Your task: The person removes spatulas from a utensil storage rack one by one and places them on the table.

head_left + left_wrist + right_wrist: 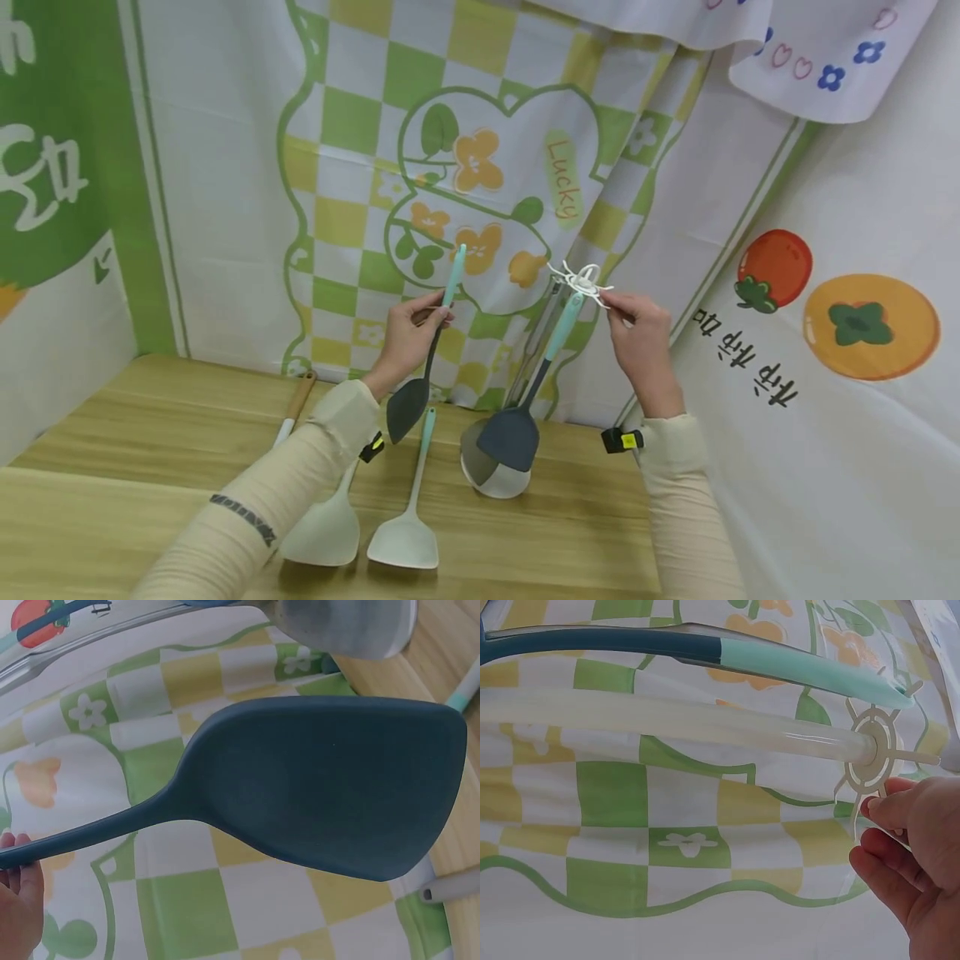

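Observation:
My left hand (405, 337) grips a dark blue turner (315, 787) near where its mint-green handle meets the dark shaft. The blade points down, held above the table. At the right, my right hand (641, 342) pinches a hook on the white hook wheel (870, 750) at the top of a utensil stand. From that wheel hangs a second dark turner (510, 437) with a mint-green handle. A metal utensil (517, 375) hangs behind it. The stand's pale pole (705, 724) shows in the right wrist view, and its foot is mostly hidden behind the hanging utensils.
On the wooden table (187, 408) lie two pale turners: a mint-handled one (405, 537) and a larger one (326, 529), partly behind my left arm. Near them is a wooden-handled utensil (300, 400). A checkered cloth (352, 117) hangs at the back.

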A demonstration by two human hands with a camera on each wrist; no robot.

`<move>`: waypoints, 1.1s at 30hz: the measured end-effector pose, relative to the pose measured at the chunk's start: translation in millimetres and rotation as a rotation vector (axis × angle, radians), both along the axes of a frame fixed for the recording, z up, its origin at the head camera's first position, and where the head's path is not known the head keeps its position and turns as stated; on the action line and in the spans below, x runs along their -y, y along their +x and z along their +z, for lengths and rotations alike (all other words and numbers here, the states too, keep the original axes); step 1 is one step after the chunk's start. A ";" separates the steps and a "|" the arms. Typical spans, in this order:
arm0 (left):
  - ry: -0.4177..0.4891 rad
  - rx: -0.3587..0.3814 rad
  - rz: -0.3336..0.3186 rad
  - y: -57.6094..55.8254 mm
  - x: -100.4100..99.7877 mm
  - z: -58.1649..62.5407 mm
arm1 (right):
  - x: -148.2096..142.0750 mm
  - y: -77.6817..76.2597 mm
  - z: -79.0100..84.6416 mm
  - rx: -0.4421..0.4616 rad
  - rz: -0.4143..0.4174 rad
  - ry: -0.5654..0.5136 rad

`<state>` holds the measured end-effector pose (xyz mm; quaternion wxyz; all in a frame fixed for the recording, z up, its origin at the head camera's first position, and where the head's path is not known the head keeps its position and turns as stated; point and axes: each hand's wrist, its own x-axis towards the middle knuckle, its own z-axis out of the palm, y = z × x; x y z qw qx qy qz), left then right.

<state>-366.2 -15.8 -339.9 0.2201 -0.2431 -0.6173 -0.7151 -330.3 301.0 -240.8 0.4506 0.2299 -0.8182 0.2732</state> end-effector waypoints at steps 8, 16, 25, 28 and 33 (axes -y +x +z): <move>-0.004 0.007 0.013 1.7 15.1 -0.1 | -0.4 0.6 0.3 0.008 -0.009 0.000; 0.023 -0.003 0.049 7.0 30.3 -3.1 | -1.3 3.0 -2.8 0.086 0.061 -0.014; 0.026 -0.030 0.081 14.6 51.2 -1.4 | -2.5 3.6 0.7 0.113 0.086 -0.044; 0.032 -0.046 0.094 16.1 60.0 -2.1 | -4.0 4.2 1.4 0.121 0.068 -0.038; 0.051 -0.053 0.138 17.9 76.4 -4.2 | -3.2 6.0 2.1 0.133 0.023 0.013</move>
